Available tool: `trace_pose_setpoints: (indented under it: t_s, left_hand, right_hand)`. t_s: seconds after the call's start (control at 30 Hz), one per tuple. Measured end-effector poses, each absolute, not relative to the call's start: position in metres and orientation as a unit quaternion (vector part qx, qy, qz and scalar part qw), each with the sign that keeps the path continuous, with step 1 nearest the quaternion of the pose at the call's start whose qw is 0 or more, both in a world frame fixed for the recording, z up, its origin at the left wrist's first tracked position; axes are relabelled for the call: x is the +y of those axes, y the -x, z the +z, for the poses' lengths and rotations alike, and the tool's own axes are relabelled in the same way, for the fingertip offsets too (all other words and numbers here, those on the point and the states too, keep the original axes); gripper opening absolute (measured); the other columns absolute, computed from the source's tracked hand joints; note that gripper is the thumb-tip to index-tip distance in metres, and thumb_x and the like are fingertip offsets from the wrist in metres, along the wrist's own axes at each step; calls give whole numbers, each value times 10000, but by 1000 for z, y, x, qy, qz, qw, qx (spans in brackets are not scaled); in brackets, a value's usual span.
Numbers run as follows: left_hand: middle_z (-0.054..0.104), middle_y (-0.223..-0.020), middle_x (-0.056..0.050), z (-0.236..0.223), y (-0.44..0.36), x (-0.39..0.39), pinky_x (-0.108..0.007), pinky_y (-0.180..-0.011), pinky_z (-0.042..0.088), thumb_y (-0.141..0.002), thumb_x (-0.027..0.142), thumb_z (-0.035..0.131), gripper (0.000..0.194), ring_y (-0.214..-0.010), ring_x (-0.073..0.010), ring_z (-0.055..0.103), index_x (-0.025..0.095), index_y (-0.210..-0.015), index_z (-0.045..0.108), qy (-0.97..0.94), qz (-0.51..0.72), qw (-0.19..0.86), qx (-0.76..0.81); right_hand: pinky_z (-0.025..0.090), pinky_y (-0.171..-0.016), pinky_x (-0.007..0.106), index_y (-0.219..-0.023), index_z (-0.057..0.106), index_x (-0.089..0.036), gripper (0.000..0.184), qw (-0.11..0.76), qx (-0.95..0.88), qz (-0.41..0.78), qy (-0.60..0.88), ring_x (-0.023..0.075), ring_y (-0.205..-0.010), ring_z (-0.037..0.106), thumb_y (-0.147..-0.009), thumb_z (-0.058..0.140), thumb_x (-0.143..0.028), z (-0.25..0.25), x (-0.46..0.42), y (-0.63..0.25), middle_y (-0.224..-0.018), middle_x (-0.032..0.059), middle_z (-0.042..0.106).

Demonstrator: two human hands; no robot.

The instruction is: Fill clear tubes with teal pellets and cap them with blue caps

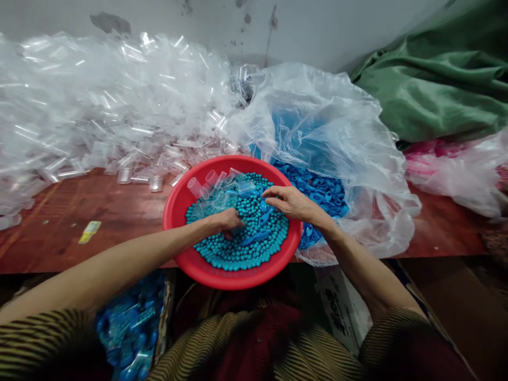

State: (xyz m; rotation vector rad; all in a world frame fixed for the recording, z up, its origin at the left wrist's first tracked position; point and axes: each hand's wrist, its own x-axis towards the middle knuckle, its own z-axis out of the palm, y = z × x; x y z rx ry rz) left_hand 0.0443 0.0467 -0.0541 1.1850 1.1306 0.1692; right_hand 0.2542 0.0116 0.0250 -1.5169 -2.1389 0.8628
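Note:
A red plastic basin (174, 211) holds many small turquoise beads (254, 259). My left hand (229, 220) is low among the beads with its fingers curled; what they hold, if anything, is hidden. On the basin's right side my right hand (289, 202) has its thumb and fingers closed around a small blue plastic piece, partly hidden at the fingertips. Just below those fingers lies another blue piece (265, 216), round at one end with a narrow stem. A longer blue piece (257, 237) rests on the beads between the hands. Clear plastic cylinders (195, 186) lie at the basin's back left.
Clear cylinders (119, 116) are heaped along the wall at left. Right of the basin, a transparent bag (369, 159) spills blue plastic pieces (323, 193). A yellow-white wrapper (90, 232) lies on the red-brown table (130, 211). Filled blue items (133, 323) sit below the edge.

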Motion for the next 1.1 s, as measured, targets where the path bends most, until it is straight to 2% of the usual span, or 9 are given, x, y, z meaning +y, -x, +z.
trace_pose_setpoints:
  t_s: [0.13,0.23,0.37,0.5,0.6,0.7,0.77,0.9,1.1]
  left_hand:
    - [510,-536,47,-42,-48,52,-227,-409,403,-608,259,746,233,-429,-118,510,161,-685,549,-522,13,708,476]
    - [585,-670,24,-31,-37,57,-231,-500,465,-617,323,764,350,-565,-126,589,169,-862,567,-482,32,770,418]
    - [654,-791,-30,-20,-23,57,-262,-642,507,-594,305,804,455,-724,-156,651,153,-932,540,-416,90,834,351]
    - [673,-768,-50,-11,-16,44,-241,-546,488,-607,358,798,521,-667,-190,676,168,-982,491,-385,90,863,314]
    - [667,-785,-48,-3,-13,32,-213,-479,464,-643,365,775,646,-618,-171,664,184,-1159,433,-390,106,861,309]
    - [654,-809,-38,1,-10,23,-216,-447,464,-689,341,742,753,-604,-164,656,214,-1305,327,-421,121,835,333]
    - [644,-792,-30,1,-7,19,-209,-424,454,-702,334,729,692,-577,-153,643,199,-1274,364,-435,127,819,352]
    - [634,-743,-15,-2,-3,14,-190,-416,444,-667,358,746,490,-548,-128,622,162,-1021,470,-418,158,810,380]
    - [648,-756,-18,-3,-3,15,-176,-404,416,-683,383,727,455,-537,-117,613,179,-986,456,-416,166,819,358]
  right_hand:
    - [393,-671,230,-962,653,-155,222,156,-764,261,569,132,-737,582,-873,472,-248,30,12,-264,-835,20,675]
    - [406,-671,262,-933,666,-179,237,30,-757,175,629,191,-808,630,-895,458,-286,32,10,-258,-887,63,704]
    - [437,-646,315,-973,630,-139,343,-99,-746,55,657,281,-832,658,-895,462,-427,20,1,-231,-880,155,698]
    - [457,-641,325,-1057,561,-118,321,-120,-760,45,637,285,-839,659,-890,484,-381,-1,-5,-210,-951,173,672]
    - [450,-652,313,-1092,539,-140,260,-131,-771,81,618,267,-855,658,-900,457,-294,-8,-1,-213,-965,139,678]
    - [429,-684,285,-1088,542,-163,234,-82,-772,129,616,233,-900,643,-894,431,-230,-6,6,-224,-970,95,688]
    - [412,-699,266,-1073,550,-166,231,-33,-769,152,621,201,-896,632,-891,410,-195,-1,11,-231,-976,71,687]
    - [381,-701,260,-1079,574,-181,242,-9,-769,135,625,185,-910,604,-907,408,-223,14,12,-239,-1017,55,671]
    - [317,-638,296,-1001,641,-234,278,-135,-881,65,448,211,-883,533,-919,380,-179,15,-10,-236,-1017,82,593]
